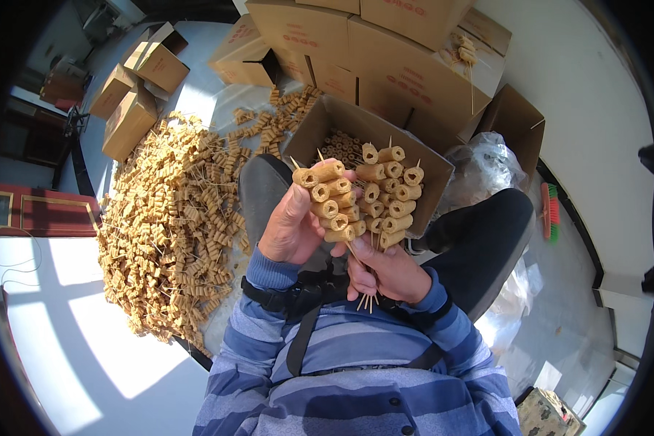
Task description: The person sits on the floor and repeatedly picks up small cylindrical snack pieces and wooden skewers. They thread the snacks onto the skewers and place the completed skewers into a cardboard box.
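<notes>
My left hand is closed around skewers threaded with short, hollow, golden-brown rolls, its thumb along their left side. Beside them, my right hand grips the thin wooden sticks of another bunch of skewered rolls. Both bunches stand side by side above my lap, stick tips poking out at the top. Just beyond them is an open cardboard box with more hollow rolls packed inside. My hands hide part of the sticks.
A large heap of skewered rolls lies on the floor at my left. Stacked cartons stand behind the open box, and more boxes at the far left. On the right are clear plastic bags and a red-green brush.
</notes>
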`<state>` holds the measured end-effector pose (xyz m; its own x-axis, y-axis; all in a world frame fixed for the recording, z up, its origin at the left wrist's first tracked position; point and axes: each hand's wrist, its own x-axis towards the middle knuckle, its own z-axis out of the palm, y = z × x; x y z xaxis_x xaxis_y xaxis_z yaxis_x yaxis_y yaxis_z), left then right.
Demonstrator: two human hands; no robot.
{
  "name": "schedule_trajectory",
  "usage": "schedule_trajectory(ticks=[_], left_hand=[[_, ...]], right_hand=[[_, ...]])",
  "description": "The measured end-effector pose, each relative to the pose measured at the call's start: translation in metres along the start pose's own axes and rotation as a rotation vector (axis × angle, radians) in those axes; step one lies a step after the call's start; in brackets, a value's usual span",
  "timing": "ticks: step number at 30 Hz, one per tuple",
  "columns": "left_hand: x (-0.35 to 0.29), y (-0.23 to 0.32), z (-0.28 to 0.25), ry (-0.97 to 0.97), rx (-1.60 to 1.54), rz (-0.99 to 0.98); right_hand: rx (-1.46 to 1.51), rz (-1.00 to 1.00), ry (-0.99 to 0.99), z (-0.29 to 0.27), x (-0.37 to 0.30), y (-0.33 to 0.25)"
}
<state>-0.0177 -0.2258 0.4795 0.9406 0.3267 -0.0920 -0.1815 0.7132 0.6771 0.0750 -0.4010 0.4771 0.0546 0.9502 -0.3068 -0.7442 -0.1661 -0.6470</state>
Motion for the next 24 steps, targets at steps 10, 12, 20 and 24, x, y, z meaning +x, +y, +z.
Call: schedule_trajectory(ticks=[10, 12, 20, 24], left_hand=[[-0.005, 0.002, 0.001, 0.201, -0.131, 0.104], [-0.003, 0.004, -0.004, 0.207, -0.237, 0.124], [0.008, -0.018, 0.004, 0.069, -0.476, 0.066], [0.001, -0.021, 0.015, 0.144, -0.486, 0.049]], right_hand=[[-0.185, -0.135, 0.266, -0.007, 0.004, 0.005], [-0.266, -0.118, 0.250, -0.019, -0.006, -0.012], [-0.028, -0.002, -0.180, -0.018, -0.019, -0.014], [-0.066, 0.070, -0.182, -0.018, -0.014, -0.010]])
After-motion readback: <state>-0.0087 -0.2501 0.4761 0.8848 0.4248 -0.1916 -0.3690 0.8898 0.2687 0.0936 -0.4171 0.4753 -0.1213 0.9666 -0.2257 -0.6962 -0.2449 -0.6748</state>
